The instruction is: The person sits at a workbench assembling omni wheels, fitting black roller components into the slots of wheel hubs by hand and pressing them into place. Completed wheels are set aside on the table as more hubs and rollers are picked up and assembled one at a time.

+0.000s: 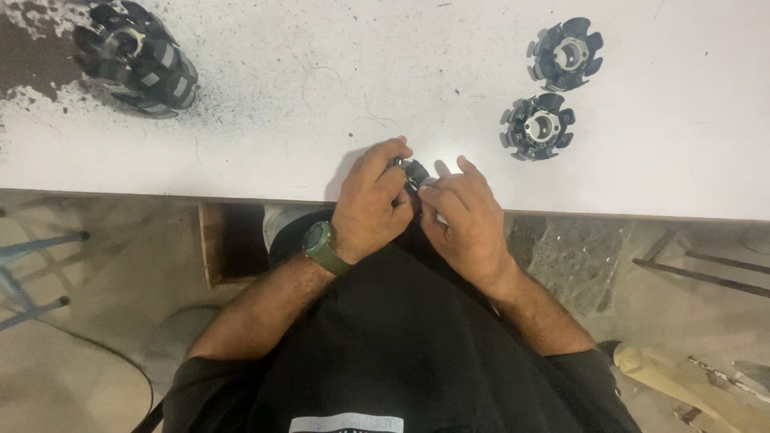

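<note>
White worktable (265,152) ran across the top, its near edge at the person's lap. Left hand (370,210), green watch (324,247) on the wrist, and right hand (465,220) both pinched a small black part (413,172) at that edge, fingers curled shut around it. Farther right sat two black slotted rotors (538,127) (566,54), apart. Far left: a stack of dark rotors (138,56) in black dust.

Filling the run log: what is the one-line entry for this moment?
left hand: on small black part | right hand: on same part | two black rotors right, on white table
</note>
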Available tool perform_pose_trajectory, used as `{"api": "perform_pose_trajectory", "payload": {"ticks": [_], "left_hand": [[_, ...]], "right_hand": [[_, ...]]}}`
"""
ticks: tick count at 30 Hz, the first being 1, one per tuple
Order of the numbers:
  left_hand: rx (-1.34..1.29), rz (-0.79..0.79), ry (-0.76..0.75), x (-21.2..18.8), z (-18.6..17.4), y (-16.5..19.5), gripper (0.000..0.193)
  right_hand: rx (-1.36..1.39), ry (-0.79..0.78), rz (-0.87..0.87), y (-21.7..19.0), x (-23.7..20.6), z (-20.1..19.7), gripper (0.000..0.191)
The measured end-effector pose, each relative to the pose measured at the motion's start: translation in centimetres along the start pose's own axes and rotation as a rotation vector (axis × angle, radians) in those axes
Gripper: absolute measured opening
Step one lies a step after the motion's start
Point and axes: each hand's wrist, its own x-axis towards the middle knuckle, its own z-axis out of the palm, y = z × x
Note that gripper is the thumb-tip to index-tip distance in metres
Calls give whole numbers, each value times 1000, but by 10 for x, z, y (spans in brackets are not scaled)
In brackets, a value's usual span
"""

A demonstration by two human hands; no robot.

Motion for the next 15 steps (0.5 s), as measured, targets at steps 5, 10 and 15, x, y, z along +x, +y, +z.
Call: {"api": "perform_pose_trajectory", "payload": {"ticks": [5, 10, 15], "left_hand": [[242, 154, 177, 17, -39, 18, 22], [233, 61, -112, 7, -46, 11, 33], [272, -59, -204, 28, -38, 20, 28]], "right_hand": [[89, 99, 11, 13, -10, -5, 28], [142, 171, 118, 16, -26, 20, 25], [156, 174, 117, 14, -8, 16, 26]]}}
